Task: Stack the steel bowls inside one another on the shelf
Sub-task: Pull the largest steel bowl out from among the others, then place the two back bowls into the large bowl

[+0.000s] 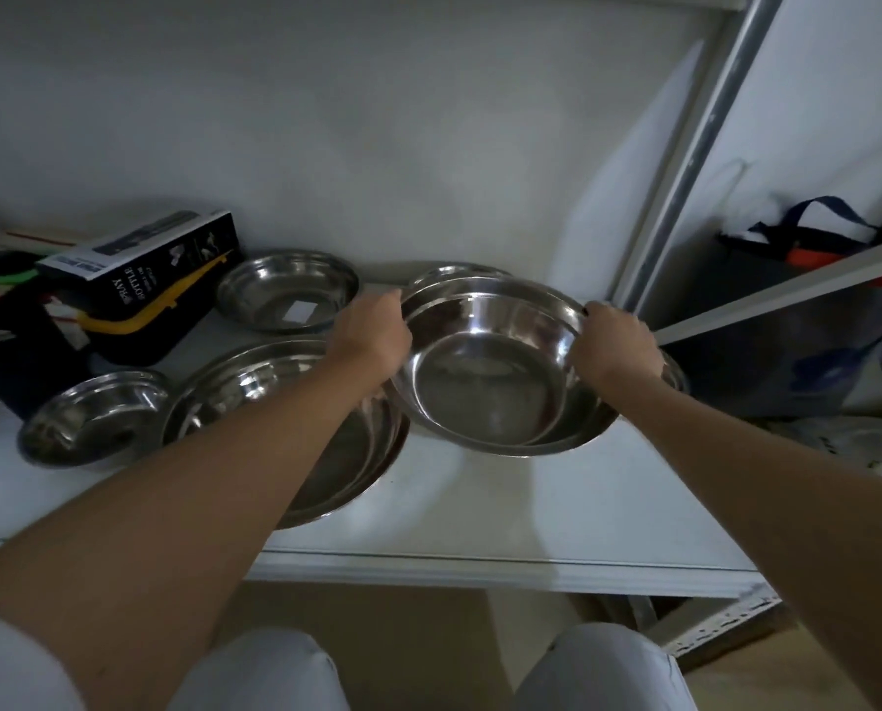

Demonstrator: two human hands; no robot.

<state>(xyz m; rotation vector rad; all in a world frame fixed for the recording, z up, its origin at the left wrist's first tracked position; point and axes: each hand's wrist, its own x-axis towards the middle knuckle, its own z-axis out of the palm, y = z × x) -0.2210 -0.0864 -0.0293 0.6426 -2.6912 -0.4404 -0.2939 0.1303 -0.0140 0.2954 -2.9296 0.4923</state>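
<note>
A wide steel bowl point(490, 366) is tilted toward me above the white shelf point(531, 515). My left hand point(372, 336) grips its left rim and my right hand point(615, 346) grips its right rim. Behind it the rim of another bowl point(454, 272) peeks out. The largest bowl point(336, 454) lies on the shelf at centre left, partly hidden by my left forearm. A medium bowl point(287, 289) with a white sticker inside sits at the back. A small bowl point(95, 415) rests at the left.
A black spray-bottle box point(146, 264) lies on dark clutter at the back left, beside a yellow handle point(136, 318). A grey shelf post point(695, 146) rises at the right. Bags point(813, 320) sit beyond it. The shelf's front edge point(479, 569) runs below my arms.
</note>
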